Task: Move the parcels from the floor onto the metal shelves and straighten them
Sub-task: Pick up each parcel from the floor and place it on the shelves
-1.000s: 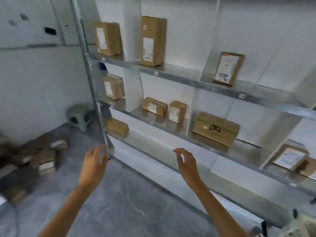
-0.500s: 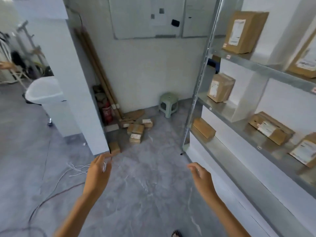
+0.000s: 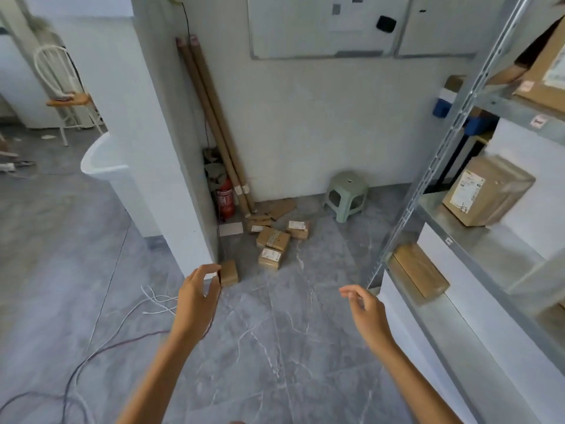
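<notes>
Several brown cardboard parcels lie in a loose pile on the grey floor near the far wall. One small parcel sits apart, by the corner of the white pillar. The metal shelves rise on the right and hold a labelled parcel on the middle level and a flat one on the lowest. My left hand hangs empty in the air with curled fingers, nearer to me than the small parcel. My right hand is also empty, fingers apart, beside the shelf's upright.
A pale green plastic stool stands by the wall. Long cardboard tubes and a red fire extinguisher lean in the corner. A white pillar stands on the left. Loose cables cross the floor at lower left.
My view has swung left from the shelves toward the parcels on the floor, and they now look closer. Both hands stay empty and raised in front of me.
</notes>
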Demonstrator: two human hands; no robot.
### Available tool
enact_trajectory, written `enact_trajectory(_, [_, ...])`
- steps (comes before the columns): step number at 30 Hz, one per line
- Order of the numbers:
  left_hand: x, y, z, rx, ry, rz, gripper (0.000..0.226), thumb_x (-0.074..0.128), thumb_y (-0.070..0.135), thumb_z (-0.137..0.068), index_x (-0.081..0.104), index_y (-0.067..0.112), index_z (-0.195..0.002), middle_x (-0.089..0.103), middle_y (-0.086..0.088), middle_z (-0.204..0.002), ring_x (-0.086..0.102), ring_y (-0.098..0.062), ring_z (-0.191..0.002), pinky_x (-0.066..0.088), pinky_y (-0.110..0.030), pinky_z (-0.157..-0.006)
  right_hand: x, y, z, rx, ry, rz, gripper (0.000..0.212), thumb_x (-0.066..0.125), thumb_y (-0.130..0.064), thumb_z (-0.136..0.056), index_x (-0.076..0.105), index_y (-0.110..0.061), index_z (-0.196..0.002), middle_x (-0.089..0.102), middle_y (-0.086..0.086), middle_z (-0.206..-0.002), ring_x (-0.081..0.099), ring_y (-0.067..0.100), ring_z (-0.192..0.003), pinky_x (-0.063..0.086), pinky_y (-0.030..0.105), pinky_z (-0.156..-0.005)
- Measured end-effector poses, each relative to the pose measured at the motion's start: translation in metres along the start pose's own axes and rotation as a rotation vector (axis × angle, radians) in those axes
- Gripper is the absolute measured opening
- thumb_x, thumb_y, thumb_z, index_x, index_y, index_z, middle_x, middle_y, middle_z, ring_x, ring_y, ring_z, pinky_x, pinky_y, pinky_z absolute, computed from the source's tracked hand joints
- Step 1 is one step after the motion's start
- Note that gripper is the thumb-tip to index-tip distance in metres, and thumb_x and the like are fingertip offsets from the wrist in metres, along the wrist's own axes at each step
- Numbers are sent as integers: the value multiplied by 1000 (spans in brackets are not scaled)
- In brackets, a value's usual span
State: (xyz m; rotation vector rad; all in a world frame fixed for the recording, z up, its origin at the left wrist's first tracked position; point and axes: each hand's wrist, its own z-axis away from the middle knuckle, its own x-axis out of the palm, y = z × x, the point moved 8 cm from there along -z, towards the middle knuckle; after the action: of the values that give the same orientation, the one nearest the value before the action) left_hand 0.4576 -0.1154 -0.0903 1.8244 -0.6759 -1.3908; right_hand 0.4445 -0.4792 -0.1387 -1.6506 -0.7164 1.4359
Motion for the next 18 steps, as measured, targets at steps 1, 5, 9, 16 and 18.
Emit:
enact_trajectory(1, [1,-7,-7,-34,18,-4,21,55,3,-95,65,12,-110,67,-7,-112,60,-20,-92,41,-19,-74,6,4,-13,22,-19,-3,22,49,1,-97,69,-5,-101,70,3,-97,58,-4,-86,39,-2,-74])
enact_trajectory(5, [8,-37,-44,-99,37,-19,22,58,-1,-93,65,15,-106,69,-6,-104,61,-25,-88,40,-31,-74,41,6,-70,53,-87,-1,24,49,1,-97,69,-13,-95,71,-1,-93,59,-17,-86,39,-1,-73])
enact_trajectory(9, [25,-58,-111,-127,21,-47,20,60,3,-93,65,15,-108,69,-5,-104,58,-22,-79,41,-31,-69,81,4,-135,67,-113,-3,29,49,1,-96,67,-21,-91,71,-5,-92,58,-17,-88,39,0,-74])
enact_trajectory(16, [84,-76,-257,-140,-90,-27,16,59,4,-94,66,12,-105,68,-1,-103,63,-25,-95,39,-24,-81,131,-10,-255,122,-103,2,35,49,-1,-97,64,-31,-87,71,-6,-91,60,-13,-88,40,1,-72])
enact_trajectory(18, [106,-75,-292,-126,-140,-28,16,58,2,-94,67,9,-105,66,1,-102,61,-22,-95,35,-15,-78,141,-14,-284,121,-76,-12,37,48,0,-97,63,-33,-86,70,-7,-89,61,-11,-87,41,2,-72])
